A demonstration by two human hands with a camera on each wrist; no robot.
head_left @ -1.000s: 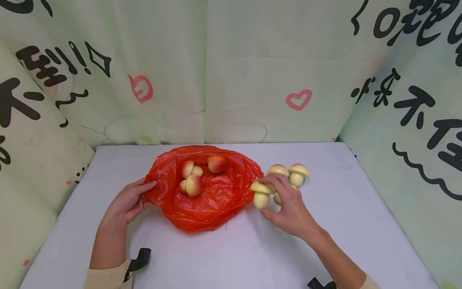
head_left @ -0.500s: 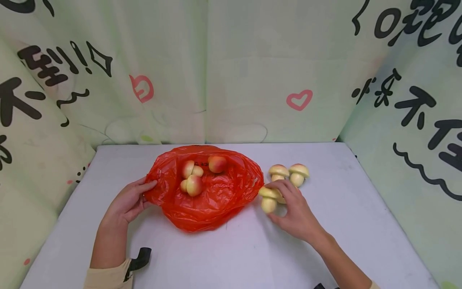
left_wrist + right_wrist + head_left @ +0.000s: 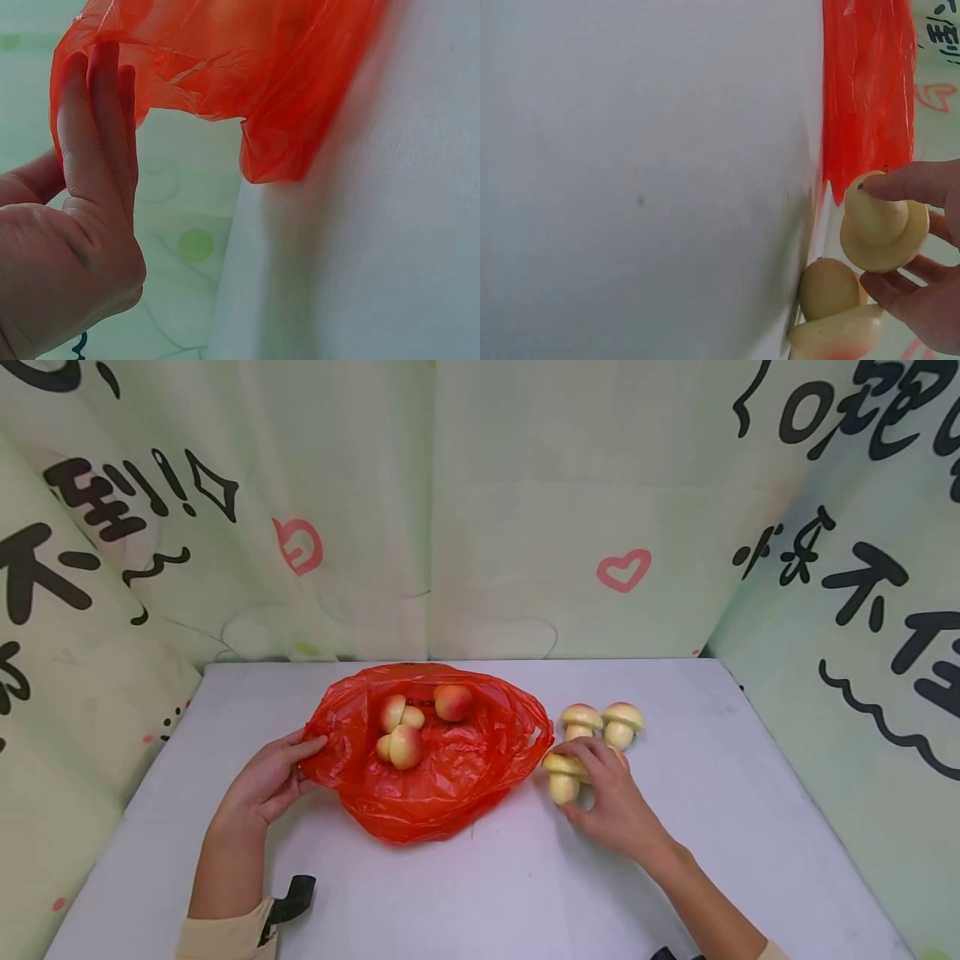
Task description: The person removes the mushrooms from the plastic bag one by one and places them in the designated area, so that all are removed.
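Seemingly, the step is shifting one pale-yellow, round-capped mushroom (image 3: 564, 787) between the crinkled red plastic bag (image 3: 420, 814) and the flat white table (image 3: 480, 902); the right hand (image 3: 617, 797) pinches it just outside the bag's right rim; the left hand (image 3: 264, 783) grips the left; next, a gentle, controlled release seems called for.

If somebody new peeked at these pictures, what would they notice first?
Probably the bright red bag, spread open on the white table with three mushrooms inside and the person's left hand holding its left edge. Next might come the right hand, pinching a pale yellow mushroom just right of the bag. Big black writing also stands out on the pale green curtains behind and beside the table.
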